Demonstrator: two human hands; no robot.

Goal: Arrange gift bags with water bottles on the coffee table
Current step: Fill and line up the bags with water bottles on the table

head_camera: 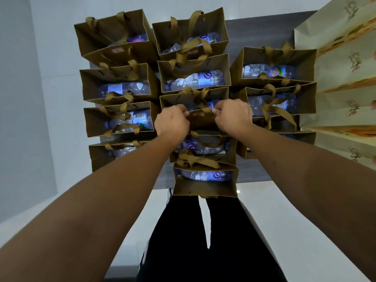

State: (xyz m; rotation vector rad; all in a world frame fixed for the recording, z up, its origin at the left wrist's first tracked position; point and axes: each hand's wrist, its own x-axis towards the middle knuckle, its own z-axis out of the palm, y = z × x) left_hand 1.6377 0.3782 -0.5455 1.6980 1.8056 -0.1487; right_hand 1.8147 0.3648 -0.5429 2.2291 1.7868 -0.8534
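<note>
Several brown paper gift bags with ribbon handles stand in three columns on the dark grey coffee table [262,31]. Each holds a clear water bottle lying flat, such as the bottle [195,80] in the middle column. My left hand [173,123] and my right hand [234,117] both grip the top edge of one gift bag [201,121] in the middle column, pinching its rim near the handles. The inside of that bag is mostly hidden by my hands. The nearest bag [205,188] hangs over the table's front edge.
Several larger cream printed paper bags [345,78] stand in a row along the right side. The pale glossy floor [284,220] lies below, with my dark trousers [203,251] close to the table front. A white wall [40,98] is at left.
</note>
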